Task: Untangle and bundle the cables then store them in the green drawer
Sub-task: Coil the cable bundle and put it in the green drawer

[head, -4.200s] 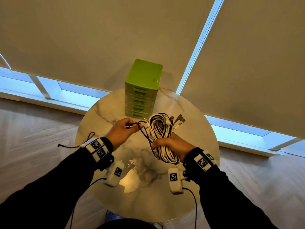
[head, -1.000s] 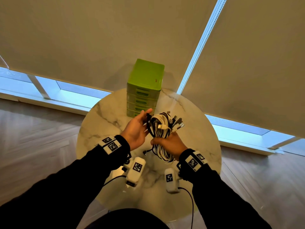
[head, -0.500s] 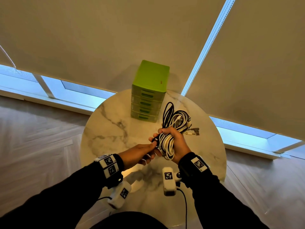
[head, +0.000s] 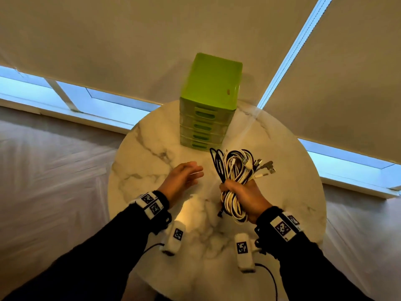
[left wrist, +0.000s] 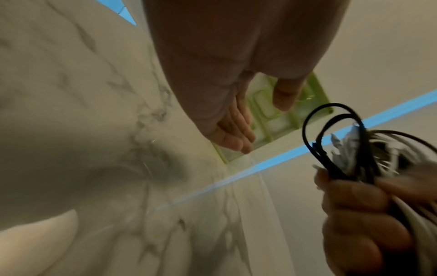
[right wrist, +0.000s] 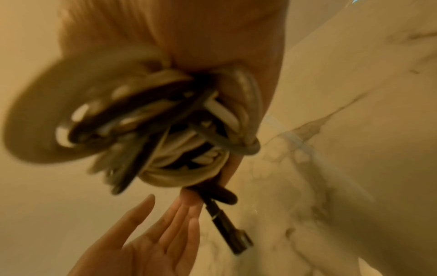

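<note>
A: Bundle status? Right hand (head: 245, 197) has its fingers wrapped round the middle of the coiled cables (head: 235, 170), black and white strands together. Loops and plugs stick up beyond the fist, a shorter tail hangs below it; the whole lot is held above the tabletop (head: 152, 161), touching nothing

B: And the left hand (head: 182, 177)?

A: Empty, fingers straight and spread, palm turned toward the bundle, hovering over the marble just beside it

B: Where's the green drawer unit (head: 209, 105)?

A: At the far edge of the tabletop, straight ahead of both hands, handles facing the person. All the drawers look closed. The cable loops lie just short of its lowest drawer, a little to the right

B: Which hand is nearer?

A: The free left one points at the drawer fronts; the left wrist view shows its fingertips (left wrist: 236, 143) aimed at them. My guess: left pulls a drawer while right carries the bundle forward, long axis running front to back

B: Risk?

A: Stray plugs catching the drawer rim
</note>
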Action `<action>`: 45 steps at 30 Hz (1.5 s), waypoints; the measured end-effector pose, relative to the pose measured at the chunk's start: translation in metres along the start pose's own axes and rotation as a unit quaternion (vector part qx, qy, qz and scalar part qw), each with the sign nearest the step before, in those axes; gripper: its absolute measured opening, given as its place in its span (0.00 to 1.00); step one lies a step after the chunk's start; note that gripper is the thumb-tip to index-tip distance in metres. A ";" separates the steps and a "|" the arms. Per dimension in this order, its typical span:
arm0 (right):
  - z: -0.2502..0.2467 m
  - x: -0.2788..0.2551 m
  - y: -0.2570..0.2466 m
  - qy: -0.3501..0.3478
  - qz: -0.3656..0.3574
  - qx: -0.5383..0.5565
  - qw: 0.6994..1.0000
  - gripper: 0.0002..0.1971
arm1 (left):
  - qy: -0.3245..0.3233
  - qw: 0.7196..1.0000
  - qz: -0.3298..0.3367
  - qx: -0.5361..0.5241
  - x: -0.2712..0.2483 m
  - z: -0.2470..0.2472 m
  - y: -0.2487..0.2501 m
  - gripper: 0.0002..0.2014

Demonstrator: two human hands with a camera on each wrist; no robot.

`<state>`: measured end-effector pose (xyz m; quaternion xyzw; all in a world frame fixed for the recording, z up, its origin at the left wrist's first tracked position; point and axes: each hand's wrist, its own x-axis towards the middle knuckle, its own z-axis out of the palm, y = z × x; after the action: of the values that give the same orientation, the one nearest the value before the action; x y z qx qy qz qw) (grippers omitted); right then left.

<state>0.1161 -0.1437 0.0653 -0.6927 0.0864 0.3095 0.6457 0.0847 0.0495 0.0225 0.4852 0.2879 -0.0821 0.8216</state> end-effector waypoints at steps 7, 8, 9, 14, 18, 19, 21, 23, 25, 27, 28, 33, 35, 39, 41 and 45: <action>-0.011 0.043 0.023 0.003 0.011 0.011 1.000 0.07 | 0.071 0.996 -0.021 -0.054 0.107 0.016 -0.012 0.14; -0.013 0.048 0.027 0.007 0.015 0.011 1.000 0.10 | 0.076 0.995 -0.018 -0.056 0.117 0.017 -0.011 0.12; -0.016 0.051 0.031 0.009 0.020 0.011 1.000 0.11 | 0.082 0.994 -0.018 -0.066 0.126 0.018 -0.010 0.10; -0.024 0.048 0.039 0.013 0.034 -0.002 0.999 0.03 | 0.112 0.983 -0.020 -0.146 0.137 0.024 -0.006 0.07; -0.024 0.039 0.036 -0.009 0.032 -0.008 0.999 0.02 | 0.115 0.982 -0.021 -0.149 0.116 0.019 -0.021 0.07; -0.024 0.035 0.036 -0.011 0.030 -0.012 0.999 0.03 | 0.116 0.982 -0.026 -0.148 0.107 0.017 -0.028 0.08; -0.022 0.028 0.035 -0.012 0.026 -0.025 0.999 0.03 | 0.113 0.982 -0.037 -0.149 0.083 0.011 -0.041 0.12; -0.018 0.021 0.035 -0.009 0.028 -0.047 0.998 0.04 | 0.116 0.982 -0.048 -0.144 0.058 0.005 -0.056 0.16; -0.011 0.011 0.033 -0.004 0.038 -0.062 0.997 0.06 | 0.122 0.984 -0.051 -0.122 0.034 -0.001 -0.067 0.17; -0.003 0.000 0.032 0.003 0.043 -0.066 0.997 0.06 | 0.122 0.986 -0.056 -0.097 0.016 -0.008 -0.077 0.15; 0.001 -0.005 0.033 0.005 0.043 -0.066 0.997 0.06 | 0.122 0.986 -0.062 -0.095 0.009 -0.010 -0.082 0.16; 0.012 -0.024 0.039 0.021 0.041 -0.067 0.997 0.06 | 0.119 0.987 -0.056 -0.088 -0.019 -0.013 -0.088 0.14; 0.016 -0.027 0.040 0.022 0.039 -0.074 0.996 0.08 | 0.124 0.988 -0.059 -0.068 -0.024 -0.018 -0.088 0.14; 0.025 -0.028 0.026 0.019 0.025 -0.093 0.995 0.07 | 0.116 0.989 -0.093 -0.003 -0.029 -0.032 -0.086 0.16; 0.031 -0.021 0.016 0.025 0.022 -0.084 0.996 0.07 | 0.103 0.991 -0.085 0.027 -0.033 -0.038 -0.080 0.12; 0.050 0.002 -0.009 0.027 0.047 -0.041 0.998 0.10 | 0.119 0.988 0.006 0.095 -0.029 -0.045 -0.044 0.07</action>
<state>0.1070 -0.0939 0.0732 -0.7218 0.1235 0.3237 0.5991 0.0253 0.0606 -0.0112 0.5693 0.3713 -0.0458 0.7321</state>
